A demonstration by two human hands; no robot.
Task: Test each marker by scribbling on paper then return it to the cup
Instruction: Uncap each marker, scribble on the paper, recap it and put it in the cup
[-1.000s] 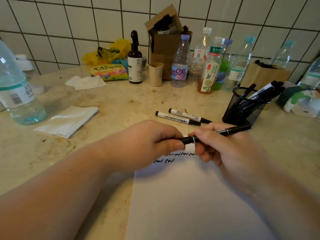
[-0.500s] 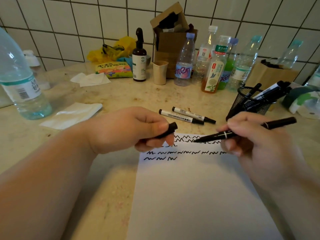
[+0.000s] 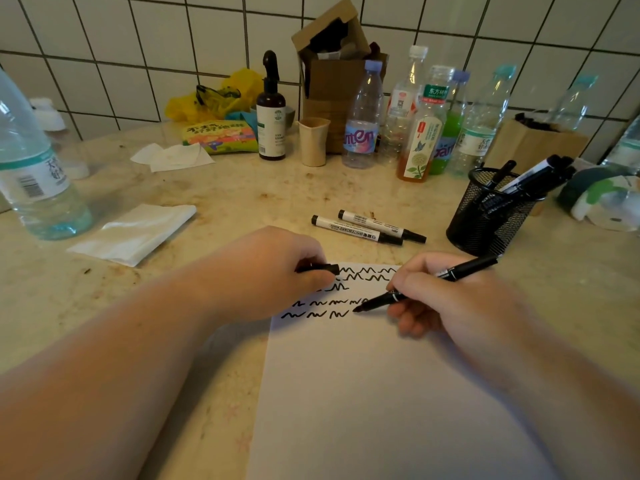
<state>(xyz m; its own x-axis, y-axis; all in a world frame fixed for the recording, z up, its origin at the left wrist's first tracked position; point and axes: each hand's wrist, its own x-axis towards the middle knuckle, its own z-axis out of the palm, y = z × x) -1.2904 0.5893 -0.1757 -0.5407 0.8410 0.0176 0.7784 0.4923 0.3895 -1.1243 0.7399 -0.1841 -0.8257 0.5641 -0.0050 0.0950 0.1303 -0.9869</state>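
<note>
Two hands share the work, and we read the coming stroke from how the black marker point(image 3: 426, 284) lies: its long axis slants from the upper right, near the mesh pen cup point(image 3: 491, 211), down to the left, with the bare tip touching or just above the paper point(image 3: 381, 393) right after the last squiggle of the bottom row. Our right hand point(image 3: 446, 299) pinches the barrel in a writing grip and is the nearer one to that open stretch of the row. Our left hand point(image 3: 277, 271) curls closed around the cap point(image 3: 320, 269), resting on the sheet's upper left corner. Two whiteboard markers point(image 3: 367, 227) lie capped on the counter point(image 3: 242, 199) beyond the sheet, between our hands and the cup, which already holds several others.
</note>
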